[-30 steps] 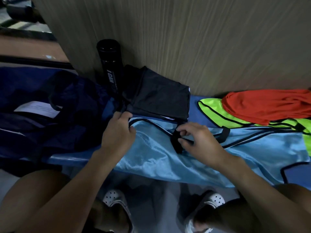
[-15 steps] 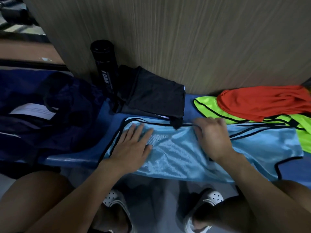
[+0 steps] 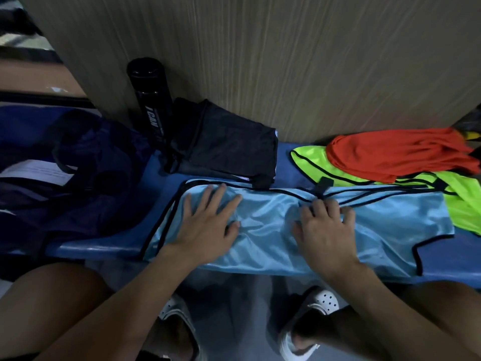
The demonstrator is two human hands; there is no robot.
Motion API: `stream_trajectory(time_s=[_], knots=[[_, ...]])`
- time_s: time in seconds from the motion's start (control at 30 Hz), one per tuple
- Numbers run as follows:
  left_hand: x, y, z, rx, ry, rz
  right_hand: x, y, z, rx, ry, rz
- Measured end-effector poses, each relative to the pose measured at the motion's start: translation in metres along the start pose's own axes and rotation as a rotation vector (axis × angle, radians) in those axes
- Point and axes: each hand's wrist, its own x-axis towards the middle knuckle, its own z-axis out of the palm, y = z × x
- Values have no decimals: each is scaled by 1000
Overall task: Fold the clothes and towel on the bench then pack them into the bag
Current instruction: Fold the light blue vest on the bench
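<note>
A light blue mesh bib (image 3: 385,225) with black trim lies spread across the blue bench (image 3: 283,157). My left hand (image 3: 208,225) presses flat on its left part, fingers spread. My right hand (image 3: 325,230) rests on its middle with fingertips bent near the black strap. A folded dark garment (image 3: 229,149) sits behind the bib. A neon green bib (image 3: 458,201) and an orange cloth (image 3: 395,152) lie at the right. The dark navy bag (image 3: 65,175) sits open at the left.
A black bottle (image 3: 153,100) stands against the wooden wall panel (image 3: 286,61) behind the bench. A white paper (image 3: 36,170) lies on the bag. My knees and white clogs (image 3: 312,316) are below the bench's front edge.
Both hands let go of the bib's black straps and came down flat on the fabric. The bib now lies spread smoother along the bench; my right hand slid slightly right.
</note>
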Motion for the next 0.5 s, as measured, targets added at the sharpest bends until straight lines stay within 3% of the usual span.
stream_trajectory(time_s=[0.1, 0.17, 0.3, 0.37, 0.43, 0.5], knots=[[2, -1, -2, -17, -68, -59, 2, 12, 4, -2, -20, -13], [2, 0, -2, -27, -51, -88, 1, 19, 1, 14, 68, -68], [-1, 23, -13, -18, 289, 6, -4, 29, -8, 153, 229, 18], [2, 40, -16, -55, 415, 165, -6, 36, 0, 158, 135, 115], [4, 54, -11, -20, 330, 279, -10, 44, 13, 113, -19, 154], [8, 59, -2, 56, 211, 270, -12, 52, 23, 163, -125, 161]])
